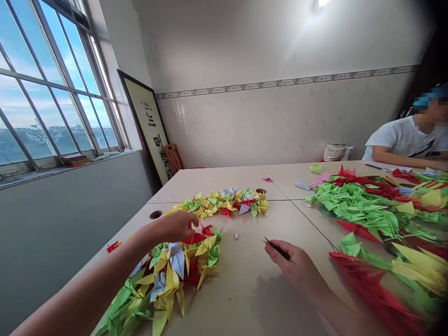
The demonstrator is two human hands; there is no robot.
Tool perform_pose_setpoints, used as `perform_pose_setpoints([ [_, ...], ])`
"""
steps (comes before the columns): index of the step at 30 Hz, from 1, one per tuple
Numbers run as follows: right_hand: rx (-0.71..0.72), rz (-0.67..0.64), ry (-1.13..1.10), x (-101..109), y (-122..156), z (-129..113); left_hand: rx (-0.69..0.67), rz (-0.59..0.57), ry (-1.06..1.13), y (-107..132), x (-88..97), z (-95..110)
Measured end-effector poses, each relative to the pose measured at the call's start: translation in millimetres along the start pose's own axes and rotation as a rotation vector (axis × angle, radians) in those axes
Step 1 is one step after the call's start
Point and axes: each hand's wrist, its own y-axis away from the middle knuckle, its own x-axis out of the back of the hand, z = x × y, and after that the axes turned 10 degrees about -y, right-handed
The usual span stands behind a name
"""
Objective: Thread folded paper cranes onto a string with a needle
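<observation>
**Table** (241,298): pale panels butted together, seams visible, round cable holes (156,214) near the joins. Its left edge runs along the wall below the **window** (59,84). A **calligraphy board** (147,126) leans in the far corner. A **co-worker** (402,140) in a white T-shirt sits at the far right, forearm on the table.

**Crane heap** (364,205): green, red and yellow paper cranes fill the right side of the table, its near end cut off by the frame. **Near crane string** (171,275): mixed colours, running out of the frame at the bottom, close to the table's left edge. **Far crane string** (224,203): mostly yellow, lying beyond the near string and just apart from it.

Open room: a broad stretch of table top lies between the near string and the heap, with a narrower gap between the two strings.

**My left hand** (171,227): arm reaching in from the lower left, palm down, fingers spread and curved, directly above the near string; contact cannot be told. **My right hand** (294,263): on the open stretch, well apart from the left, thumb and fingers pinching a **dark pointed tool** (277,248), its exact type too small to tell.
</observation>
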Motion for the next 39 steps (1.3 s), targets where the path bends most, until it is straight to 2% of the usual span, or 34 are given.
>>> perform_pose_setpoints([
  [1,0.0,-0.004,-0.006,0.0,-0.3,0.7,0.003,-0.02,-0.03,-7.8,3.5,-4.1],
  [4,-0.021,-0.034,-0.012,-0.6,-1.1,2.9,0.049,0.041,-0.104,-42.3,3.4,-10.1],
  [6,-0.023,-0.06,-0.011,-1.3,-1.7,4.5,0.048,0.039,-0.128,-67.9,-8.3,-9.5],
  [9,-0.02,-0.085,-0.008,-2.3,-3.3,7.3,0.02,-0.026,-0.155,-96.4,-34.6,-4.6],
  [11,-0.022,-0.095,-0.002,-2.9,-4.5,9.0,0.021,-0.059,-0.168,-106.7,-49.0,-2.5],
  [13,-0.024,-0.108,-0.002,-3.7,-5.4,9.9,0.047,-0.064,-0.169,-111.7,-54.8,-4.1],
  [15,-0.017,-0.114,-0.01,-4.6,-5.4,9.6,0.078,-0.035,-0.15,-113.0,-50.0,-9.0],
  [18,-0.004,-0.099,-0.02,-5.3,-4.2,8.0,0.115,0.095,-0.079,-108.1,-28.2,-11.1],
  [20,0.009,-0.088,-0.023,-5.3,-3.4,7.2,0.126,0.224,-0.027,-98.5,-14.6,2.1],
  [21,0.015,-0.083,-0.027,-5.1,-3.2,7.0,0.123,0.298,0.027,-91.4,-11.8,14.9],
  [23,0.015,-0.066,-0.038,-4.7,-3.1,7.0,0.081,0.402,0.196,-73.4,-18.8,51.0],
  [24,0.01,-0.051,-0.045,-4.4,-3.1,7.1,0.066,0.479,0.562,-63.3,-28.7,71.8],
  [25,0.002,-0.036,-0.055,-4.1,-3.1,7.2,0.036,0.456,0.915,-53.4,-41.9,92.3],
  [26,-0.006,-0.022,-0.064,-3.8,-3.0,7.3,0.046,0.381,1.21,-44.4,-56.9,110.7],
  [27,-0.012,-0.009,-0.072,-3.6,-2.8,7.4,0.116,0.326,1.445,-36.9,-72.0,125.9],
  [29,-0.015,0.011,-0.083,-3.8,-2.1,7.3,0.264,0.255,1.73,-27.4,-96.7,144.1],
  [32,-0.016,0.007,-0.068,-6.9,-0.3,5.3,0.374,0.195,1.958,-23.8,-111.2,146.2],
  [36,0.033,-0.068,-0.023,-14.8,3.2,-0.3,0.336,0.124,2.062,-23.8,-106.9,139.1],
  [39,0.077,-0.099,0.015,-19.5,5.4,-2.9,0.374,0.082,2.124,-24.6,-106.4,139.6],
])
